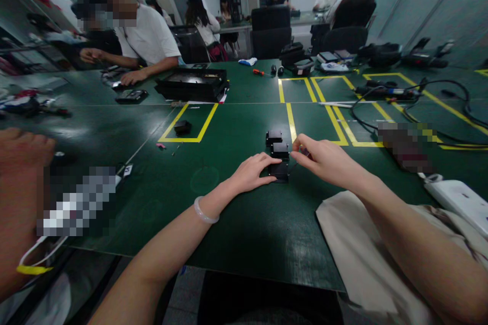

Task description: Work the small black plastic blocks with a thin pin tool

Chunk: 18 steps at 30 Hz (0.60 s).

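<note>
Three small black box-shaped parts with shiny pins at their sides stand in a row on the green table: a far part [274,136], a middle part [280,149] and a near part [279,170]. My left hand [251,172], with a pale bangle at its wrist, grips the near part between thumb and fingers. Just right of that part, my right hand [324,160] is closed in a pinch. A thin dark thing shows at its fingertips, too small to name.
Yellow tape [292,124] marks rectangles on the table. Another black part [182,127] lies left. A black tray [192,84] stands farther back, near a seated co-worker [148,35]. Right are black cables [463,94], a white power bank [459,200] and beige cloth [354,233]. Another person's arm [19,203] reaches in left.
</note>
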Each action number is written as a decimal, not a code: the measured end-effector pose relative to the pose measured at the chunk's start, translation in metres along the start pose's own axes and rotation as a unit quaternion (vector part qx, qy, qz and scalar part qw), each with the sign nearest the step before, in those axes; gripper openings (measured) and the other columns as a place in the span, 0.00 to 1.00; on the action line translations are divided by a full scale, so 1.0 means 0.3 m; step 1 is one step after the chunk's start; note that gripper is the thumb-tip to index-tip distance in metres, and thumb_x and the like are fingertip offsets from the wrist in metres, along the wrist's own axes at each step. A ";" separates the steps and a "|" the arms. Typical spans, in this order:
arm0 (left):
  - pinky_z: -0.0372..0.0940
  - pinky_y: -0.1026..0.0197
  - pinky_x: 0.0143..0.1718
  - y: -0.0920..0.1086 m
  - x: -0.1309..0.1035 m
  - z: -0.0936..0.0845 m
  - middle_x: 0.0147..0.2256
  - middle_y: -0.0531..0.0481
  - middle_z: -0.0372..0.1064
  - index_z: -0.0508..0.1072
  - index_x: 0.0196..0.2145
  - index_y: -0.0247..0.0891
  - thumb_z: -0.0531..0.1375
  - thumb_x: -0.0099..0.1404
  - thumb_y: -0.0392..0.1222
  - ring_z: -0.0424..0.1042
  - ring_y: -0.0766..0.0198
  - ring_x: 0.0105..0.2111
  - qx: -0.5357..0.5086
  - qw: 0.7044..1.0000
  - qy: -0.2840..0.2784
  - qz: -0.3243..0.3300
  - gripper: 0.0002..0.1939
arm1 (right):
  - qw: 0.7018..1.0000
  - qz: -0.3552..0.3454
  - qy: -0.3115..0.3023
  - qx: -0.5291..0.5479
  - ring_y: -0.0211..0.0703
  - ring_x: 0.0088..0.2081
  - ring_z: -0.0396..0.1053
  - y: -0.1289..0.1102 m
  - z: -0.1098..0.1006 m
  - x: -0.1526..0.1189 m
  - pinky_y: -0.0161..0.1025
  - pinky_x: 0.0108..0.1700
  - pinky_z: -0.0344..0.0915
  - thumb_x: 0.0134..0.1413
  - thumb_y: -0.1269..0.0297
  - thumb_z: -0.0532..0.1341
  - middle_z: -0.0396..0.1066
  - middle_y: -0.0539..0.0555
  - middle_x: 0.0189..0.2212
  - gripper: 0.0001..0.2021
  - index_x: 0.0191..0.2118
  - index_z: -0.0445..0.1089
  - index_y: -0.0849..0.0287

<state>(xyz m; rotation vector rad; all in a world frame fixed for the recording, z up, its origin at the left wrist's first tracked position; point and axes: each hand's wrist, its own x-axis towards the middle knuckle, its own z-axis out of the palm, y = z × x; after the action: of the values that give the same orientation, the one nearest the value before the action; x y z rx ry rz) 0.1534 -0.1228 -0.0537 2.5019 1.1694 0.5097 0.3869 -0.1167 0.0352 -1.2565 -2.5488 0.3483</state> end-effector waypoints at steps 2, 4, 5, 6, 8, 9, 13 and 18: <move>0.64 0.51 0.48 -0.002 0.000 0.003 0.49 0.46 0.64 0.61 0.59 0.48 0.60 0.66 0.48 0.66 0.54 0.48 0.003 1.000 0.002 0.000 0.25 | 1.000 0.002 -0.002 -0.007 0.41 0.25 0.64 0.001 0.001 0.000 0.37 0.28 0.50 0.63 0.56 0.50 0.68 0.49 0.24 0.09 0.39 0.61 0.55; 0.64 0.51 0.49 -0.003 -0.001 0.004 0.49 0.47 0.64 0.60 0.60 0.49 0.60 0.66 0.48 0.66 0.54 0.48 0.004 1.000 0.003 0.000 0.25 | 1.000 -0.001 -0.005 -0.002 0.41 0.25 0.64 0.001 0.000 -0.002 0.37 0.28 0.50 0.63 0.58 0.49 0.68 0.49 0.25 0.08 0.40 0.61 0.55; 0.64 0.51 0.48 -0.003 -0.001 0.004 0.49 0.47 0.64 0.60 0.60 0.49 0.60 0.66 0.48 0.66 0.54 0.48 0.004 1.000 0.003 0.000 0.25 | 1.000 -0.003 -0.004 0.003 0.41 0.26 0.65 0.001 -0.001 -0.002 0.37 0.28 0.50 0.63 0.60 0.49 0.69 0.49 0.25 0.07 0.41 0.60 0.55; 0.64 0.51 0.48 -0.002 -0.001 0.003 0.49 0.47 0.64 0.60 0.60 0.50 0.60 0.66 0.48 0.66 0.54 0.48 0.004 1.000 0.004 0.001 0.25 | 1.000 -0.005 -0.002 0.008 0.41 0.27 0.66 0.000 -0.001 -0.003 0.37 0.29 0.51 0.63 0.61 0.49 0.70 0.50 0.26 0.07 0.42 0.60 0.55; 0.64 0.52 0.48 -0.002 -0.002 0.002 0.49 0.47 0.64 0.60 0.60 0.50 0.60 0.66 0.48 0.66 0.54 0.48 0.004 1.000 0.004 0.002 0.25 | 1.000 -0.007 0.000 0.014 0.42 0.28 0.67 0.000 -0.001 -0.003 0.37 0.29 0.52 0.62 0.61 0.50 0.71 0.51 0.28 0.07 0.43 0.60 0.55; 0.64 0.52 0.48 -0.002 -0.002 0.001 0.49 0.47 0.64 0.60 0.60 0.50 0.60 0.66 0.48 0.66 0.54 0.48 0.005 1.000 0.003 0.002 0.25 | 1.000 -0.006 0.000 0.013 0.42 0.29 0.67 0.000 -0.001 -0.003 0.37 0.29 0.52 0.62 0.59 0.50 0.71 0.51 0.28 0.08 0.42 0.60 0.55; 0.64 0.52 0.48 -0.003 -0.002 0.000 0.49 0.47 0.64 0.60 0.59 0.49 0.60 0.66 0.48 0.66 0.54 0.48 0.008 1.000 0.002 0.001 0.26 | 1.000 -0.003 -0.005 -0.006 0.41 0.26 0.65 0.002 0.001 -0.001 0.37 0.28 0.51 0.63 0.56 0.50 0.69 0.50 0.24 0.10 0.39 0.62 0.55; 0.64 0.52 0.48 -0.002 -0.001 0.001 0.49 0.47 0.64 0.60 0.60 0.49 0.60 0.66 0.48 0.66 0.55 0.47 0.010 1.000 0.003 0.002 0.26 | 1.000 -0.009 0.002 0.006 0.41 0.28 0.66 0.005 0.002 -0.002 0.36 0.29 0.51 0.62 0.61 0.50 0.71 0.50 0.27 0.07 0.42 0.60 0.55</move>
<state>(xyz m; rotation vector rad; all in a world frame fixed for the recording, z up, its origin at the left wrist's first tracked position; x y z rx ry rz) 0.1529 -0.1229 -0.0543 2.5223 1.1776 0.5104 0.3880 -0.1163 0.0341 -1.2273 -2.5493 0.3552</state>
